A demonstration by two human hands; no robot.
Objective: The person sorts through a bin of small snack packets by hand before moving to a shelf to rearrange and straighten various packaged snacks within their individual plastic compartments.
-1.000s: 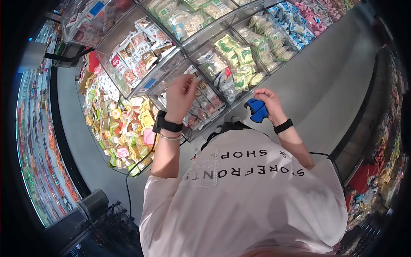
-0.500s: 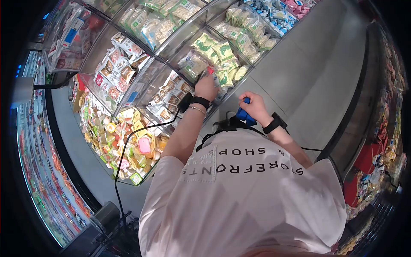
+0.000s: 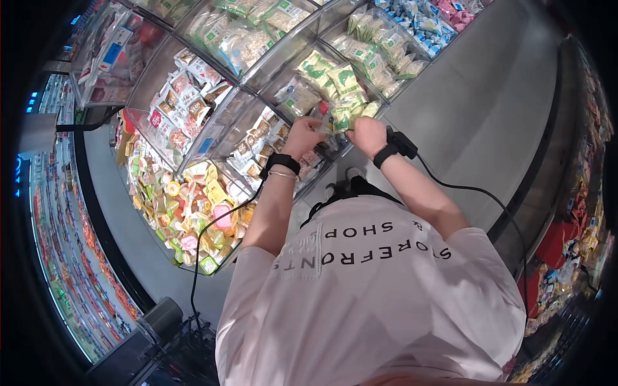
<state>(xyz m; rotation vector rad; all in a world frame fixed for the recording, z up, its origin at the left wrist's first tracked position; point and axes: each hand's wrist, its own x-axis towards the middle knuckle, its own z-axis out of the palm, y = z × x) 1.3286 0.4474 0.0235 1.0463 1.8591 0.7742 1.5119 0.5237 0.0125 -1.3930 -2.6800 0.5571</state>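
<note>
My left hand [image 3: 303, 137] is over the divider between the brown-and-white packets [image 3: 257, 138] and the bin with clear and green packets. Its thumb and forefinger look apart, with nothing visible between them. My right hand [image 3: 369, 136] is at the front edge of that bin, fingers closed, beside the pale green packets [image 3: 345, 82]; what it grips is hidden. Between the hands lies a small clear packet [image 3: 331, 122] with a red part. A clear packet of pale contents [image 3: 297, 96] lies behind my left hand.
Clear bin walls [image 3: 256, 82] separate many packaged foods. Mixed colourful snacks [image 3: 193, 206] fill a low bin at left. Black cables [image 3: 476, 188] trail from both wrists. Grey floor [image 3: 476, 116] lies to the right, with shelving [image 3: 566, 238] beyond. A shoe [image 3: 354, 172] shows below the bins.
My right hand has moved up and left to the bin edge, and the blue object it held is out of sight. My left hand has drawn back slightly, and its fingers have spread.
</note>
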